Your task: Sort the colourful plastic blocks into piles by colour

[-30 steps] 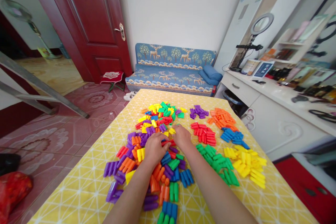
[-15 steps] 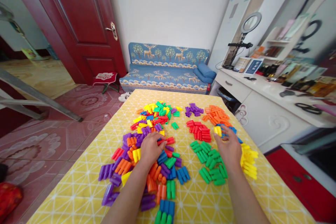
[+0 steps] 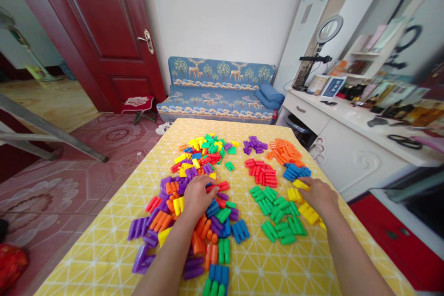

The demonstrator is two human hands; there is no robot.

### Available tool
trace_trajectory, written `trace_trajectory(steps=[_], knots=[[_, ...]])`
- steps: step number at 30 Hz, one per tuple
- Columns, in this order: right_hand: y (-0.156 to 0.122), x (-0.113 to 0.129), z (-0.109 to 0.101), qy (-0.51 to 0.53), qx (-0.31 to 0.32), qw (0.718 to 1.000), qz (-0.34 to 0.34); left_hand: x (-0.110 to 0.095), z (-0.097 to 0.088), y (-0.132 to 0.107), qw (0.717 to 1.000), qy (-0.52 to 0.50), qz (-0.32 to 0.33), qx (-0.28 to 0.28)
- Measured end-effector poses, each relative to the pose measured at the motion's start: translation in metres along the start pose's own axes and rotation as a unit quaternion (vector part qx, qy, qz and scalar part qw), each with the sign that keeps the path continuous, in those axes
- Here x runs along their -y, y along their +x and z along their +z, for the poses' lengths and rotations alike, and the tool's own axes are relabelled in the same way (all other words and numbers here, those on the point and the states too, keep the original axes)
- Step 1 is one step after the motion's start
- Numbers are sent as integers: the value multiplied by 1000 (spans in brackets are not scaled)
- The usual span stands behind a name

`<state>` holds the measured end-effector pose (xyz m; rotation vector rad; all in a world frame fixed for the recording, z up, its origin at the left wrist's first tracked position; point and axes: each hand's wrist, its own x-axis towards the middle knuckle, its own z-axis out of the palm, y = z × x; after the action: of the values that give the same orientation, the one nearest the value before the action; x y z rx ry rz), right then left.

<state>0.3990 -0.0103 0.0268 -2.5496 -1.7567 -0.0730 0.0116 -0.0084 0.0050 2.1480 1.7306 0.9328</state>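
My left hand (image 3: 198, 196) rests over a mixed pile of coloured plastic building blocks (image 3: 161, 220), finger and thumb closed around a red block (image 3: 211, 188) at their tips. The part under my palm is hidden. On the right side of the table, my right hand (image 3: 319, 195) reaches over the group of yellow blocks (image 3: 308, 212). A yellow block (image 3: 301, 185) is between its fingertips, just above or touching that group. Blue blocks (image 3: 294, 172) lie just beyond it, and green blocks (image 3: 277, 206) spread to its left.
Red blocks (image 3: 261, 172), orange blocks (image 3: 284, 150) and purple blocks (image 3: 255, 144) lie in separate groups. The table (image 3: 249, 268) has a yellow patterned cloth. A blue sofa (image 3: 222, 97) stands behind it, a white dresser (image 3: 357, 148) to the right.
My right hand has moved right and toward me, carrying the yellow block from above the blue group to the yellow group. My left hand has stayed over the mixed pile.
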Motion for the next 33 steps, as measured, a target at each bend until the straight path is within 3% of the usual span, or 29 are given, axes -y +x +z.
trace_trajectory(steps=[5, 11, 17, 33], knots=[[1, 4, -1, 5, -10, 1000, -2, 0, 0, -1, 1000, -2, 3, -1], [-1, 7, 15, 98, -61, 989, -96, 1, -1, 0, 1000, -8, -3, 2], [-2, 0, 26, 76, -71, 983, -151, 0, -1, 0, 1000, -6, -4, 4], [-4, -25, 26, 106, -22, 984, -140, -2, -2, 0, 1000, -1, -1, -2]])
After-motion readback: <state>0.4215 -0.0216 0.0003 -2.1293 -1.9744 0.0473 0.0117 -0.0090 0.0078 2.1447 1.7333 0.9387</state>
